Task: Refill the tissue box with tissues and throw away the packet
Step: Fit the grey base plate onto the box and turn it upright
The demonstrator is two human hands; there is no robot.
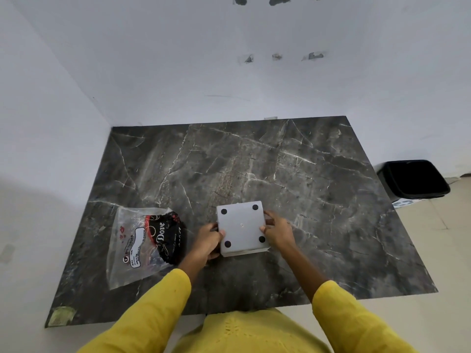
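The tissue box (240, 229) lies upside down on the dark marble table (305, 174), just at six o'clock of the tabletop's middle, its flat white base with four black rubber feet facing up. The left hand (206, 240) clasps its nine o'clock edge, thumb on the base and fingers curled under the side; the right hand (277, 231) holds the three o'clock edge the same way, so both hands are closed on the box.

At nine o'clock of the box, close beside the left hand, lies the tissue packet (145, 243), a clear crinkled plastic bag printed with a black and red "Dove" panel. Whether tissues remain inside cannot be told. A black waste bin (413, 179) stands on the floor at two o'clock, well apart from the table's right edge.

The box looks stiff and light, probably hard plastic with smooth sides that could slip, so opposing edges near the corners are the sound places to hold while the base panel is worked loose or pressed on. The packet is thin, limp and slippery; it should be pinched at its open mouth or bunched in one fist for carrying to the bin.
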